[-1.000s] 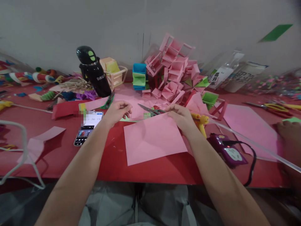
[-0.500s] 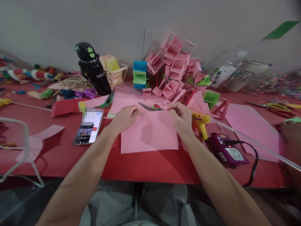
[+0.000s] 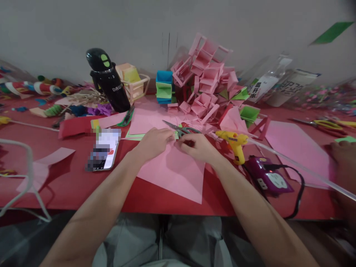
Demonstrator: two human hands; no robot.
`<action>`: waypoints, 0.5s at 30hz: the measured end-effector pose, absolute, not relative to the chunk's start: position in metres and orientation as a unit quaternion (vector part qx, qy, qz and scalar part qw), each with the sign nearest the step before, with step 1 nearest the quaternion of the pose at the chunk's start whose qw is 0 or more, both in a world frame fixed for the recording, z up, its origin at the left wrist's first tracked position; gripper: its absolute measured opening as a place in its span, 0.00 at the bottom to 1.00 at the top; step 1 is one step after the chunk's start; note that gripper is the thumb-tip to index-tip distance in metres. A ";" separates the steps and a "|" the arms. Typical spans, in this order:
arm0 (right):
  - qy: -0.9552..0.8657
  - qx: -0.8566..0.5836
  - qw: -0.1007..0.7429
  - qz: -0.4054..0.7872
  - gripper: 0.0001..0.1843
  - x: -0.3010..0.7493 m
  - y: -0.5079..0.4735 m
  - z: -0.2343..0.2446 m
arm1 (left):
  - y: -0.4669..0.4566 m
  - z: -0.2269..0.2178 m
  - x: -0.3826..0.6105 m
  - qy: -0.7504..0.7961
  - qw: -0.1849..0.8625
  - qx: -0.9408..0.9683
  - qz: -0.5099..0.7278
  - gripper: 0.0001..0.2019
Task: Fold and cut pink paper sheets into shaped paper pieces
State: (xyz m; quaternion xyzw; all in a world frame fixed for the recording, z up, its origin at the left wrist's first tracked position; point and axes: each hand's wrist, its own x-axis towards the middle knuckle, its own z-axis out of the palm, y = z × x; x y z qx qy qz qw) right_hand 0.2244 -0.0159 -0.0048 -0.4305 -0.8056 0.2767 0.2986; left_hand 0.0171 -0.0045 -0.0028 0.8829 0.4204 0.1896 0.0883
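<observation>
A sheet of pink paper (image 3: 175, 178) lies turned at an angle in front of me, one corner pointing towards the table's near edge. My left hand (image 3: 156, 142) is closed on its far left part. Close beside it, my right hand (image 3: 196, 145) pinches the far edge of the same sheet, fingers curled in. Scissors (image 3: 182, 129) with dark handles lie just beyond my fingertips, blades pointing left. A yellow glue gun (image 3: 233, 141) rests to the right of my right hand. The paper edge between the hands is partly hidden by the fingers.
A phone (image 3: 104, 152) lies left of my left arm, near a black bottle (image 3: 111, 83). Folded pink paper pieces (image 3: 207, 74) are stacked at the back. A purple box (image 3: 268, 176) with a cord sits right; another person's hand (image 3: 343, 154) is at the far right.
Both hands have come closer together. The pink sheet has turned, its near right corner swinging towards me. The scissors and glue gun now show more fully.
</observation>
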 end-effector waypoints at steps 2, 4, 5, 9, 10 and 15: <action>-0.797 -0.436 0.306 0.284 0.08 0.225 -0.016 -0.004 | -0.004 -0.001 0.015 0.431 0.084 0.879 0.184 0.13; -0.792 -0.440 0.304 0.293 0.08 0.227 -0.015 -0.003 | -0.003 0.001 0.011 0.443 0.085 0.873 0.187 0.12; -0.791 -0.442 0.299 0.298 0.08 0.228 -0.014 -0.002 | -0.002 0.002 0.008 0.446 0.089 0.869 0.193 0.12; -0.784 -0.460 0.284 0.306 0.11 0.232 -0.013 0.003 | 0.002 0.007 -0.008 0.460 0.113 0.852 0.223 0.12; -0.781 -0.466 0.286 0.302 0.11 0.233 -0.012 0.003 | 0.004 0.007 -0.013 0.465 0.119 0.846 0.231 0.12; -0.763 -0.497 0.325 0.255 0.08 0.246 -0.005 0.000 | 0.014 0.009 -0.043 0.523 0.124 0.802 0.262 0.10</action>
